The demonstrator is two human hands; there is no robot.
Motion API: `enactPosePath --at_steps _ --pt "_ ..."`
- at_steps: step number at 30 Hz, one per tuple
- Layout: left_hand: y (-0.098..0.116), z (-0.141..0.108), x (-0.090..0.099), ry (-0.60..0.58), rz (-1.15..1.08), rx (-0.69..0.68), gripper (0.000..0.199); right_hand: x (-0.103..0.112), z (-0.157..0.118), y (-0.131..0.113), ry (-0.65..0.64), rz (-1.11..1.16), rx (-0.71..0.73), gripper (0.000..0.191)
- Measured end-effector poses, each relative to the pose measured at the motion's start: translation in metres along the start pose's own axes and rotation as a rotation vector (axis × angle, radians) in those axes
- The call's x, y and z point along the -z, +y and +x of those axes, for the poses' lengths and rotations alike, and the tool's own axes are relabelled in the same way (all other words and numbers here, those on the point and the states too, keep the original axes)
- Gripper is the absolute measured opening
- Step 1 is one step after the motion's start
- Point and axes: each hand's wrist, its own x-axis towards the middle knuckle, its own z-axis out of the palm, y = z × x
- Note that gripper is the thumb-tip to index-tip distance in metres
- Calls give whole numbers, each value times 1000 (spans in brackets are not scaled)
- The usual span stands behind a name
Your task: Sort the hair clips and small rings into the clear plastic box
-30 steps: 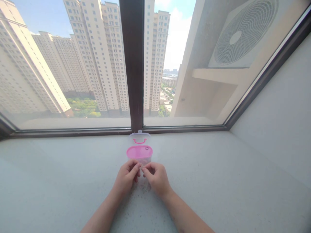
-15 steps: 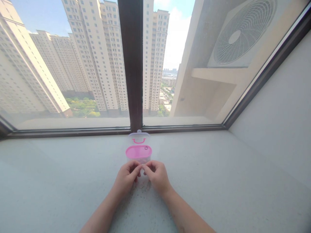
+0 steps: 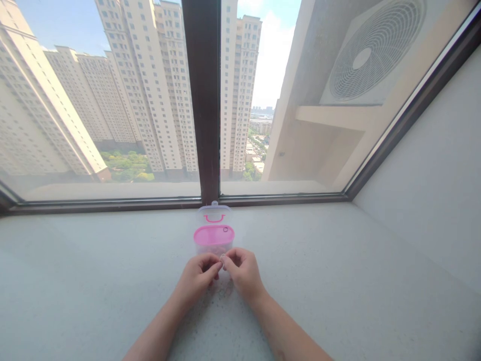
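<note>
My left hand [image 3: 199, 275] and my right hand [image 3: 243, 271] meet fingertip to fingertip over the pale sill. Both are closed in a pinch. Between the fingertips shows a small, pale or clear thing [image 3: 223, 257], too small to name. Just beyond my hands stands a see-through box with a pink inner lid [image 3: 214, 234], which has a small dark ring [image 3: 225, 229] on it. The box's clear outer cover [image 3: 214, 211], with a pink handle, is raised behind it. My fingers hide the lower front of the box.
The speckled white sill [image 3: 101, 271] spreads out on both sides. Behind the box runs a dark window frame [image 3: 209, 125]. A white wall [image 3: 432, 165] rises at the right. Tall buildings and a fan unit [image 3: 372, 55] show outside the glass.
My left fingertips have shifted slightly down and away from the box. A bit more of the small pale thing shows at my right fingertips.
</note>
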Motion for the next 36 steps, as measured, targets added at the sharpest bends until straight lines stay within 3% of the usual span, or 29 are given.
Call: enactPosePath --at_steps 21,36 --pt "-2 3 1 67 -163 -7 26 2 -1 -3 -23 8 -27 20" --pt "-3 2 1 102 -116 -24 24 0 0 -9 -72 -41 -19 23"
